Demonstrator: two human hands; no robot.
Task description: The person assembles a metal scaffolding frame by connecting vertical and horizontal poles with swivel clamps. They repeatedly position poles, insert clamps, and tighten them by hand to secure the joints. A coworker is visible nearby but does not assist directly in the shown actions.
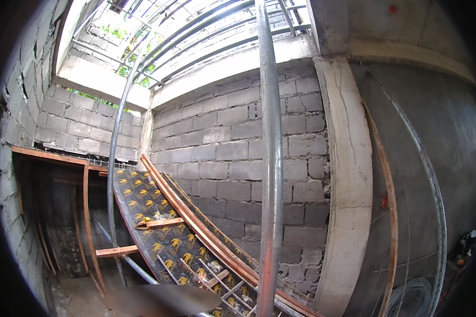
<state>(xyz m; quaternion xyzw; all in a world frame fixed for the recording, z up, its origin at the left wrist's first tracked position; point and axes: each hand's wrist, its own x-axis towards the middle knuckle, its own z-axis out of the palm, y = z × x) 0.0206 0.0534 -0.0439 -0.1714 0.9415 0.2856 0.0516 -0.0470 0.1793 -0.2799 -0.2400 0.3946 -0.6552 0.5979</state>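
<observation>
A: What carries markings in this view?
B: A dark board (158,222) slopes from the centre left down to the lower middle of the frame. Its face bears rows of small yellow shapes. A small red dot (392,8) sits on the concrete at the upper right, and a small red mark (384,202) lies on the grey wall at the right.

A: What stands around the board and in front of it?
B: Long wooden planks (195,222) lie along its right edge. Short wooden battens (161,223) cross its face. A steel pole (270,158) runs from top to bottom through the centre of the frame, in front of the wall. A thinner curved pipe (115,158) rises at the left of the board. A coil of wire (412,298) rests at the lower right.

A: And the room?
B: A grey block wall (222,148) fills the centre, with a pale concrete column (349,174) to its right. Metal bars (195,31) span the open top, with green leaves beyond. A wooden frame (84,211) lines a dark recess at the lower left.

A: The hands?
B: Neither hand is in view, so their state cannot be told. The nearest thing is the board's lower end.
</observation>
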